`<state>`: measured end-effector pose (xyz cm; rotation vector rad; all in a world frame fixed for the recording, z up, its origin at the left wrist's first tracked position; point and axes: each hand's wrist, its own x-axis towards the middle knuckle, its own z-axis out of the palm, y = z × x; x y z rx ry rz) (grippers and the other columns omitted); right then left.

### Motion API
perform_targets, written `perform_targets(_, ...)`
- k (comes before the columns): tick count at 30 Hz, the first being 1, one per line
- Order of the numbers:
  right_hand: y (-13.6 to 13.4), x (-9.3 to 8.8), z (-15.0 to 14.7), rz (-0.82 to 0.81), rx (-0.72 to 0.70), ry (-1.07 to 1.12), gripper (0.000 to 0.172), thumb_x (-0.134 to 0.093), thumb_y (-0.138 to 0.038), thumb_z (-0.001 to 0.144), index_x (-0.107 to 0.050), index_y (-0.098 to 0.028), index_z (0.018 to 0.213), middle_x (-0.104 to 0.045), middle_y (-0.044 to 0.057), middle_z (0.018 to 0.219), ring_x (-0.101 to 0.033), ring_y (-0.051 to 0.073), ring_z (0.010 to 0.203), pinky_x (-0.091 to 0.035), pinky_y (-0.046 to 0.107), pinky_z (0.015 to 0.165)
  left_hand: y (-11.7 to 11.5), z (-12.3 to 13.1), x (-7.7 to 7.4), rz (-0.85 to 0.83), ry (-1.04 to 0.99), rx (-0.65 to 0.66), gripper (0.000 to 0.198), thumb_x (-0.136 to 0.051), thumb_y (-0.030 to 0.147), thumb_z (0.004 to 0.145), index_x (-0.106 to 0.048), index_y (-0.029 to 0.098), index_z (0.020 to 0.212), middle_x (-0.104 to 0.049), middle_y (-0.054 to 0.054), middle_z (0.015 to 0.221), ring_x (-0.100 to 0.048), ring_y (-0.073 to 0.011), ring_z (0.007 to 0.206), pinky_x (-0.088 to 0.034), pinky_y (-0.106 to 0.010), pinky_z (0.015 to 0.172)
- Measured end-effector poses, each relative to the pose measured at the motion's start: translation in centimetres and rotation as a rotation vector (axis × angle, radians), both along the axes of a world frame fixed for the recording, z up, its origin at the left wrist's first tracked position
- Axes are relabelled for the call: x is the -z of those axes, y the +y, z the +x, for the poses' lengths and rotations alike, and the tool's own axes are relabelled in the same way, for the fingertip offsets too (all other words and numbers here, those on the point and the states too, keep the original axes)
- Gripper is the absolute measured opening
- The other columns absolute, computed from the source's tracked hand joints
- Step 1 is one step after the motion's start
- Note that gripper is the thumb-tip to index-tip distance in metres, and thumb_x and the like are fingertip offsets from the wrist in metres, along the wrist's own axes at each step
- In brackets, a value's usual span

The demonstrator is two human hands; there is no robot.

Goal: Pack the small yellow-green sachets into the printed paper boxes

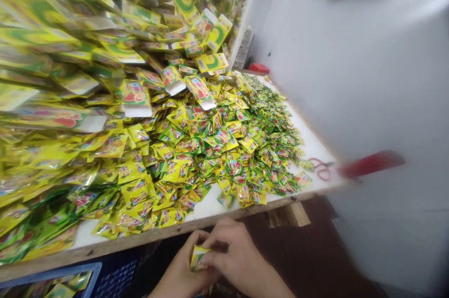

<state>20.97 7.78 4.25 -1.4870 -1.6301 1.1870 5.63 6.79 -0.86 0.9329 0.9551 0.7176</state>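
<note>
Close to my body, just below the front edge of the table, my two hands meet around a small yellow and green candy box (199, 258). My left hand (184, 267) wraps it from the left with curled fingers. From the right, my right hand (236, 251) presses its thumb and fingers against the same box. Only one face of the box shows; my fingers cover the rest. Beyond my hands, a heap of small yellow and green candy sachets (213, 148) spreads over the white tabletop (206, 202).
Flat yellow candy boxes (136, 97) spill from a white basket (242, 22) at the back left. Red-handled scissors (320, 169) lie at the table's right corner, by a blurred red object (373, 164). A blue crate (96, 272) stands low at left. A wall (368, 78) borders the right.
</note>
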Motion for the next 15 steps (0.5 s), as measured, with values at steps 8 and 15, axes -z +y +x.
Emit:
perform_targets(8,-1.3,1.9,0.0,-0.148,0.132,0.296,0.015,-0.083,-0.019,0.066,-0.077,-0.019,0.08,-0.07,0.001,0.075,-0.063,0.016,0.07,-0.045,0.024,0.064,-0.2,-4.9,0.3,0.097,0.164,0.065,0.025,-0.06,0.038,0.088,-0.067,0.027,0.109,-0.071,-0.003,0.115,-0.067,-0.0229,0.103,-0.052,-0.029,0.092)
perform_targets(15,-2.9,2.9,0.3,-0.003,0.116,0.363,0.012,-0.082,-0.026,0.069,-0.075,-0.019,0.075,-0.071,0.004,0.083,-0.066,0.018,0.079,-0.049,0.027,0.074,-0.6,-4.4,0.4,0.301,0.292,0.153,0.022,-0.064,0.033,0.086,-0.072,0.032,0.107,-0.074,0.0,0.108,-0.067,-0.0208,0.1,-0.051,-0.024,0.09)
